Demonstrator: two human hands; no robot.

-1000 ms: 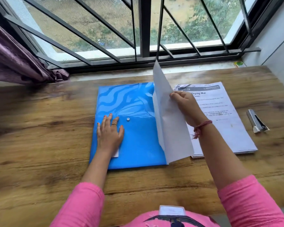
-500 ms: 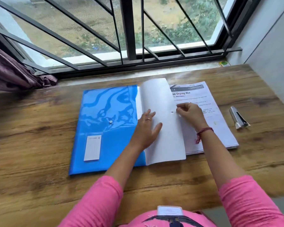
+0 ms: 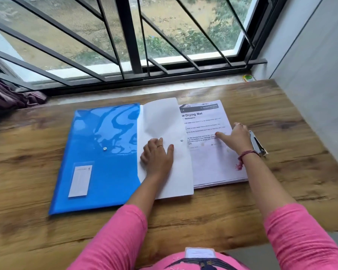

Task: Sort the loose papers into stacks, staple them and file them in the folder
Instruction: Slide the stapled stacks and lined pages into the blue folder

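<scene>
Item one, the blue folder: we find it lying flat at the left of the wooden desk, its white flap swung open to the right so that the flap's edge overlaps the paper beside it; one snap stud shows on the blue face and its mate on the flap. Item two, the paper stack: we count it as one squared pile just right of the folder, printed side up, headed "Drying Mat", several sheet edges showing at its near side; we cannot tell whether it is stapled. Item three, the stapler: it lies on the desk at the stack's right edge, partly hidden by the wrist. Item four, our left hand: palm down on the opened flap, fingers lightly bent, pressing and grasping nothing. Item five, our right hand: spread flat on the stack's upper right part, fingers straight, gripping nothing. Condition of the work, as we judge it: sorting looks finished, since no loose sheets lie about, and the folder is open to receive; stapling is unconfirmed; filing is outstanding, for the stack lies wholly outside the pocket and the flap must afterwards be snapped shut.
</scene>
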